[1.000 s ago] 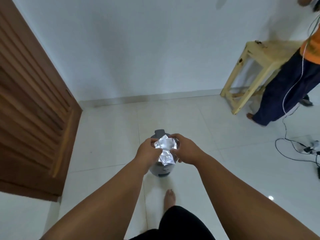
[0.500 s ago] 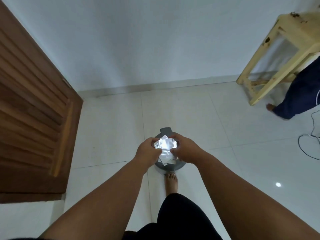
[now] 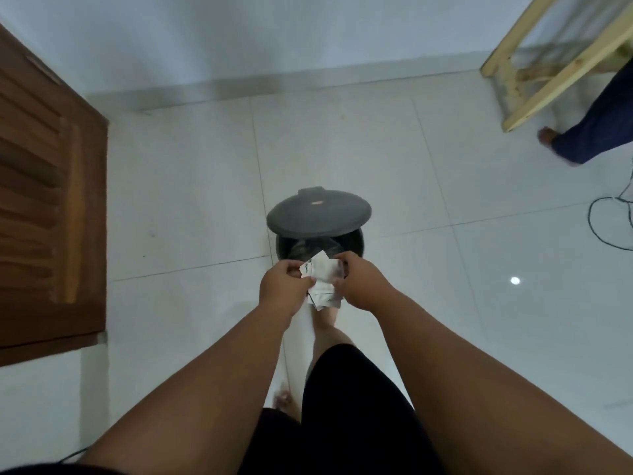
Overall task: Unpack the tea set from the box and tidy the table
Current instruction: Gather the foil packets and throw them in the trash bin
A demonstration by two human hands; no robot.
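I have one view only, from the head camera, so nothing is shared with a second angle. It looks steeply down and forward from standing height. My two forearms run up from the bottom edge to the hands (image 3: 322, 286), which sit close to the lens at frame centre, above the bin (image 3: 318, 231) on the floor (image 3: 445, 303). The wide lens bends the edges: the door (image 3: 48, 207) leans on the left, the stool (image 3: 555, 60) in the top right corner, the wall (image 3: 274, 39) across the top.
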